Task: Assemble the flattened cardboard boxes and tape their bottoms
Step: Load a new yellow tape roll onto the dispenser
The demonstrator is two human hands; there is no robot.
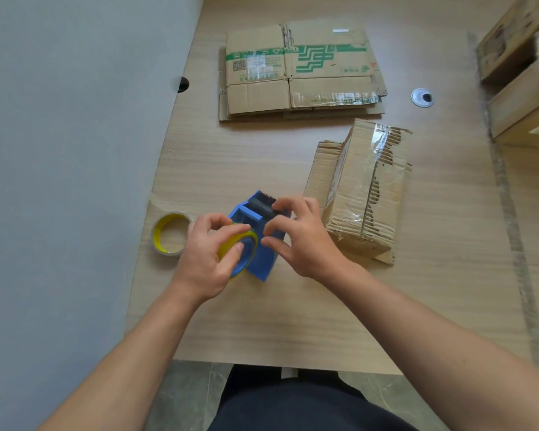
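Note:
A blue tape dispenser (263, 241) stands on the wooden table (231, 157), with a yellow-cored tape roll (235, 241) on its hub. My left hand (206, 256) curls its fingers and thumb round that roll. My right hand (299, 234) holds the dispenser's right side, fingertips near the black roller. A stack of flattened cardboard boxes (299, 70) with green print lies at the far middle. An assembled box (367, 188) with old clear tape lies on its side just right of my right hand.
A second tape roll (170, 233) lies flat left of my left hand, near the table's left edge. More cardboard boxes (520, 73) are stacked at the far right. A round cable grommet (422, 97) sits in the tabletop. A grey wall borders the left.

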